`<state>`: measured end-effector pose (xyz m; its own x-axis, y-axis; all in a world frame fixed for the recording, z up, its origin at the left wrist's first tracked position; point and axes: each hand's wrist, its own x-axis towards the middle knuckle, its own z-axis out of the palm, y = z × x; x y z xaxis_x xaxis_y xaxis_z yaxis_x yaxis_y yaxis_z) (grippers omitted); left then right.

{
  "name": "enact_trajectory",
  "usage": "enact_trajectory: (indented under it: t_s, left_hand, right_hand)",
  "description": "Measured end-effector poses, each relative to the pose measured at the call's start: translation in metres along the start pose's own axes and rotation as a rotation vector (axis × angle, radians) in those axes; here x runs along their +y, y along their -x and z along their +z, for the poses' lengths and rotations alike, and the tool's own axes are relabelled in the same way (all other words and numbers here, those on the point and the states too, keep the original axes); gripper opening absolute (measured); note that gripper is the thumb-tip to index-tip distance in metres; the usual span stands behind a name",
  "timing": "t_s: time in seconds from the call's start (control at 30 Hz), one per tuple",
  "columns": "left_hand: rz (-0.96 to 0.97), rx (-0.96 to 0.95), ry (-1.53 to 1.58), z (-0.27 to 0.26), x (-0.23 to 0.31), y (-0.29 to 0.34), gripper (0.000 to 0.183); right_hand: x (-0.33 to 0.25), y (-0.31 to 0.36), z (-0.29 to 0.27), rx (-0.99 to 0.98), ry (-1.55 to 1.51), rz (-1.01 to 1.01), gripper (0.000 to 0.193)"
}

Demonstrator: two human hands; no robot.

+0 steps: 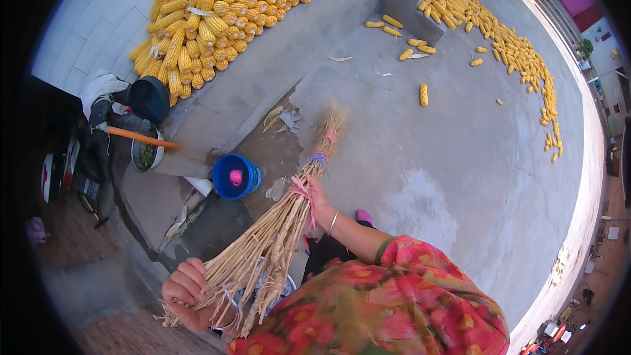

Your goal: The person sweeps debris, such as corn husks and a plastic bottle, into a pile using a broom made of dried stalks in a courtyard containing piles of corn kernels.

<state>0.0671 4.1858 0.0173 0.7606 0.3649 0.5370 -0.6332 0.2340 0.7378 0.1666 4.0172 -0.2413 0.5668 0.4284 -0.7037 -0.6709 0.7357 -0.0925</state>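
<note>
A long bundle of dry stalks (268,244) slants across in front of me, tied with pink strips around its narrower part and a bluish-purple band farther up. Its far tip is frayed and brushy, while the near ends fan out loosely. My right hand (319,205) is closed around the bundle at the pink tie. At the near left, my left hand (187,292) has its fingers curled around some of the spread stalk ends. A blue bucket (222,190) with a pink cup (236,177) inside stands left of the bundle.
Yellow corn cobs (230,6) are piled high against the tiled wall. More cobs (519,52) lie along a raised ledge at far right, and single cobs (423,95) are scattered on the concrete floor. A dark bucket (150,98) and an orange-handled tool (141,137) are at left.
</note>
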Motion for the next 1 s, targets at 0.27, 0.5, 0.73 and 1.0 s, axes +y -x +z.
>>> enact_trajectory:
  t_s: [0.27, 0.5, 0.73, 1.0]
  left_hand:
    - [-0.297, -0.156, 0.346, 0.048, -0.103, -0.017, 0.037]
    - [-0.638, -0.494, 0.572, 0.185, -0.229, 0.045, 0.029]
    - [-0.622, -0.428, 0.31, 0.261, -0.264, 0.03, 0.03]
    - [-0.176, -0.108, -0.124, 0.292, -0.197, -0.035, 0.033]
  right_hand:
    - [-0.103, 0.053, -0.112, 0.182, -0.133, -0.326, 0.047]
    - [-0.207, 0.126, -0.265, 0.496, -0.224, -0.651, 0.054]
    - [-0.276, 0.064, -0.273, 0.309, -0.309, -0.447, 0.044]
    - [-0.319, -0.02, -0.078, 0.044, -0.058, 0.018, 0.037]
